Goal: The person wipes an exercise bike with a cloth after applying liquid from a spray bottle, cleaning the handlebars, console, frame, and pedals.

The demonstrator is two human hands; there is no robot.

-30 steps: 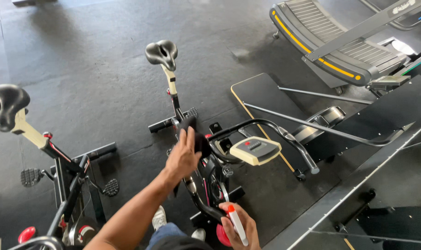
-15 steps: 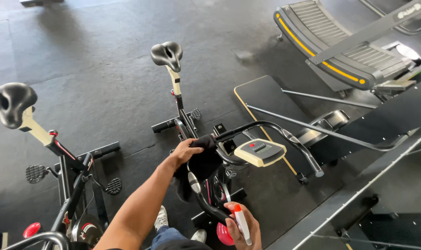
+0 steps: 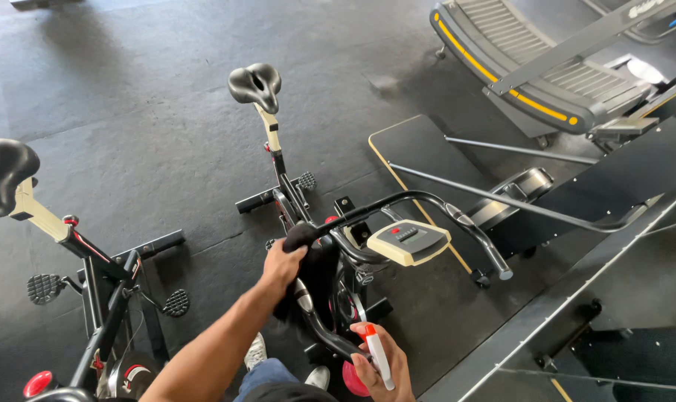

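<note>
Black rubber flooring (image 3: 129,97) lies under 2 exercise bikes. The left arm reaches forward and up from the lower edge of the view, bare forearm nearly straight, wrist bent slightly down. The left hand (image 3: 282,264) is curled around a dark cloth (image 3: 302,272), pressing it against the left end of the near bike's handlebar (image 3: 420,205); the fingers wrap over the bar grip, closed on the cloth, which hangs down beneath the hand. The right hand (image 3: 382,365) sits low and close to the body, fingers wrapped around a white spray bottle (image 3: 377,357) with a red-orange top, the bottle held roughly upright and tilted slightly left. The 2 hands are well apart.

Just right of the left hand, the cream-coloured console (image 3: 408,242) sits in the middle of the handlebar. The bike's black saddle (image 3: 256,83) stands farther away on its post. A second bike (image 3: 92,275) stands to the left, its saddle at the left edge. A curved treadmill (image 3: 531,67) with yellow trim lies at the upper right. A shoe (image 3: 254,350) shows below the forearm.
</note>
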